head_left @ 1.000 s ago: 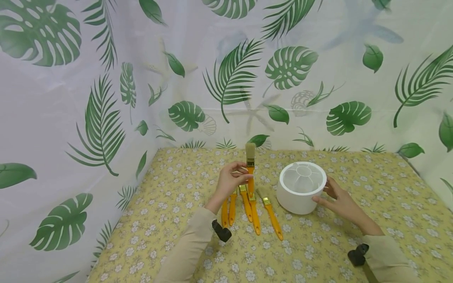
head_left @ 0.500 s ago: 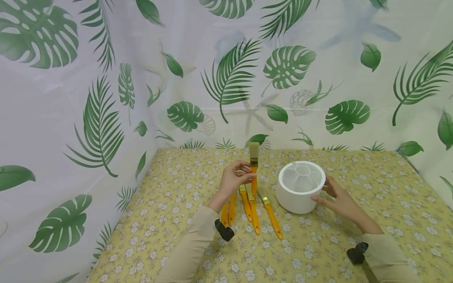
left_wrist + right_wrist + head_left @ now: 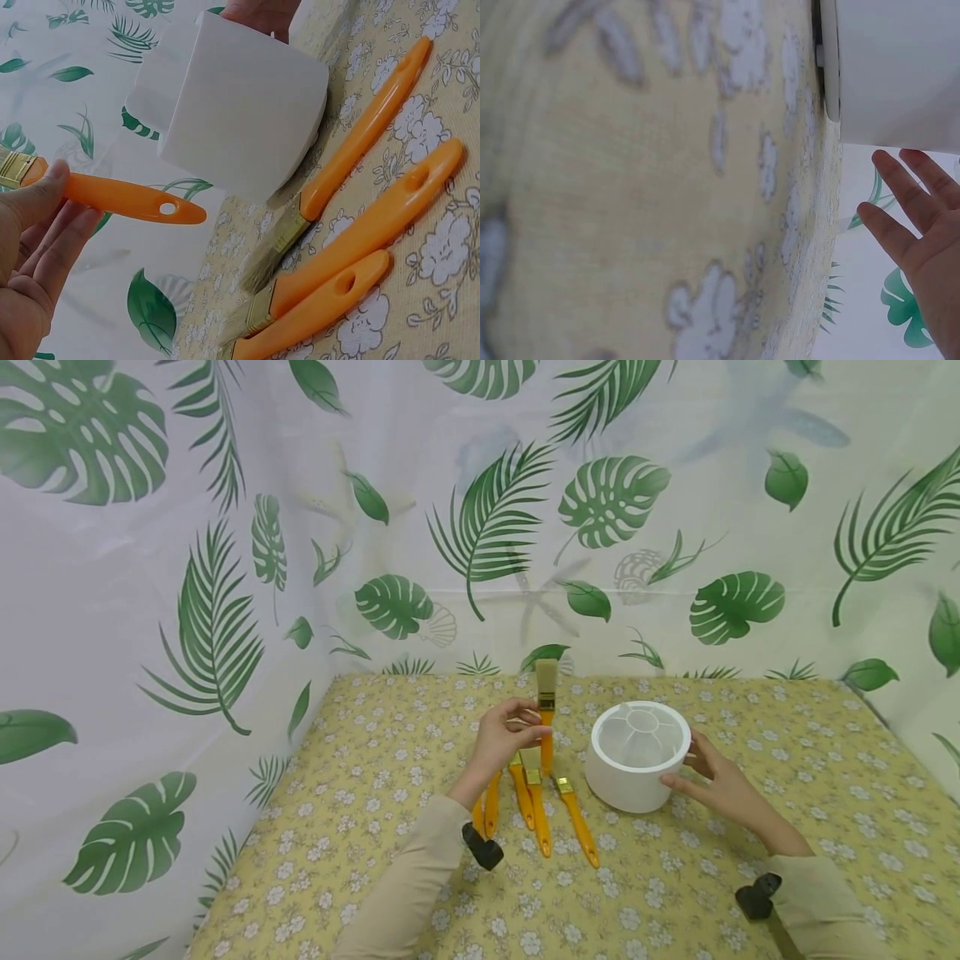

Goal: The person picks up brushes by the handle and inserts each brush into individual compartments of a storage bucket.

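In the head view my left hand (image 3: 506,739) pinches a paintbrush (image 3: 547,745) by its orange handle, bristles up, above the table. The left wrist view shows thumb and fingers on that handle near the metal band. Several more orange-handled paintbrushes (image 3: 538,817) lie on the table below the hand. To their right stands a white round container (image 3: 628,785), with spoke-like dividers inside and an open top. My right hand (image 3: 723,789) rests at the container's right side, thumb in front and fingers behind. Its fingers look nearly straight in the right wrist view.
A yellow flowered cloth (image 3: 360,877) covers the table. White curtains (image 3: 420,485) with green leaves rise behind it and on the left side. Each forearm carries a black wrist camera (image 3: 482,847).
The left hand has moved slightly right with the upright paintbrush, closer to the container. The right hand and the container have stayed nearly still.
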Demonstrator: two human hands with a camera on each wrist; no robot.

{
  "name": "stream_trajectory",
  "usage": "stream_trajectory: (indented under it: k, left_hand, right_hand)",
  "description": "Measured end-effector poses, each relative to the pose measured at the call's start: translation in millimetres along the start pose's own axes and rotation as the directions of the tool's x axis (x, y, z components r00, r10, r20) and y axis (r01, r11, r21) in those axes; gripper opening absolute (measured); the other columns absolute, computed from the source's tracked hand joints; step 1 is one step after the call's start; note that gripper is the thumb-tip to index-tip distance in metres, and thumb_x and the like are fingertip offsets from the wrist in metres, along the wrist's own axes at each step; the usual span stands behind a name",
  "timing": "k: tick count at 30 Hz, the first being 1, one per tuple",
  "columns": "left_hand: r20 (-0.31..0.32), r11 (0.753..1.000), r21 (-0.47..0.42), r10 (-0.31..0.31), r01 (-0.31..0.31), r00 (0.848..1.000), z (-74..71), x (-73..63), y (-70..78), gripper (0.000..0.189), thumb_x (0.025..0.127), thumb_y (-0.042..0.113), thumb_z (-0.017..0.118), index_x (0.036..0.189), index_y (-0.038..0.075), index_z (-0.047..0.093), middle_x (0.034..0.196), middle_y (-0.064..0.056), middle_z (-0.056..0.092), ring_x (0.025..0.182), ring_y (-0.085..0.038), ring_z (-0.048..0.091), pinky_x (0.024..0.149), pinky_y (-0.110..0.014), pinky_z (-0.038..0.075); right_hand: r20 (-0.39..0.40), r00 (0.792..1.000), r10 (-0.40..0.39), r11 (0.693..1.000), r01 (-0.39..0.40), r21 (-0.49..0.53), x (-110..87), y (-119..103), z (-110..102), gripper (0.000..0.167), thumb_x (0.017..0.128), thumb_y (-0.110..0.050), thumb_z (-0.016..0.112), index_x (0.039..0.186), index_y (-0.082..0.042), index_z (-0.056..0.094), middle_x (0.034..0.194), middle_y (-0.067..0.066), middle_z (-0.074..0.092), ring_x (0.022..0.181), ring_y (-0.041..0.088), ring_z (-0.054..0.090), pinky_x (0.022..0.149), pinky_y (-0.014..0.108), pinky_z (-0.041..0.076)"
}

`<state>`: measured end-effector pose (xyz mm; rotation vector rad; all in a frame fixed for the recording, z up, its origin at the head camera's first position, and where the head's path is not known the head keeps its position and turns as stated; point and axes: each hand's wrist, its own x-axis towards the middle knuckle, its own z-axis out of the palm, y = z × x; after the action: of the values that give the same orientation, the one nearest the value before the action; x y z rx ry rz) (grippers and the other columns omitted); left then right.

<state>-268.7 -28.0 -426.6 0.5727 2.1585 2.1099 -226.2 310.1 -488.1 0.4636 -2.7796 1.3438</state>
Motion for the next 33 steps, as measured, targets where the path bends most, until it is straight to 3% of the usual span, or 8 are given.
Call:
stream_trajectory:
  k: [5, 10, 17, 33]
  left_hand:
    - [-0.012, 1.000, 0.008, 0.011, -0.011, 1.000, 4.4, 2.4, 2.2, 0.032, 0.082, 0.001, 0.068, 0.113, -0.001, 0.060, 0.095, -0.017, 0.061, 0.083, -0.027, 0.067, 0.074, -0.039, 0.056]
    - [-0.014, 0.999, 0.025, 0.045, -0.044, 0.999, 7.7, 3.8, 4.5, 0.032, 0.081, 0.000, 0.068, 0.112, -0.003, 0.060, 0.095, -0.022, 0.061, 0.082, -0.031, 0.067, 0.071, -0.035, 0.057]
    - [0.010, 0.999, 0.009, 0.048, -0.048, 0.999, 9.8, 4.6, 8.2, 0.032, 0.083, 0.000, 0.067, 0.113, -0.004, 0.058, 0.099, -0.026, 0.060, 0.088, -0.039, 0.064, 0.073, -0.035, 0.057]
    - [0.016, 0.998, 0.008, 0.056, -0.056, 0.998, 14.6, 7.0, 14.1, 0.031, 0.083, 0.000, 0.066, 0.112, -0.004, 0.059, 0.099, -0.025, 0.060, 0.088, -0.040, 0.064, 0.074, -0.038, 0.056]
  right_hand:
    - [0.001, 1.000, 0.007, 1.000, -0.007, -0.003, -0.1, 2.1, 0.3, 0.086, 0.088, -0.028, 0.065, 0.149, -0.033, 0.003, 0.138, 0.023, 0.037, 0.122, 0.049, 0.040, 0.091, 0.072, 0.029]
    - [0.003, 1.000, 0.011, 1.000, -0.011, 0.004, -0.5, 1.4, 0.3, 0.087, 0.088, -0.028, 0.065, 0.149, -0.034, 0.003, 0.139, 0.023, 0.037, 0.123, 0.048, 0.040, 0.091, 0.072, 0.029]
    - [0.004, 1.000, 0.000, 1.000, 0.000, 0.017, -0.8, -0.7, -0.4, 0.086, 0.089, -0.026, 0.064, 0.149, -0.034, 0.003, 0.139, 0.022, 0.037, 0.122, 0.048, 0.041, 0.091, 0.072, 0.029]
    - [-0.001, 1.000, -0.006, 1.000, 0.006, 0.019, -0.9, -1.6, 0.6, 0.085, 0.089, -0.026, 0.064, 0.149, -0.034, 0.004, 0.138, 0.022, 0.038, 0.121, 0.047, 0.043, 0.091, 0.072, 0.030]
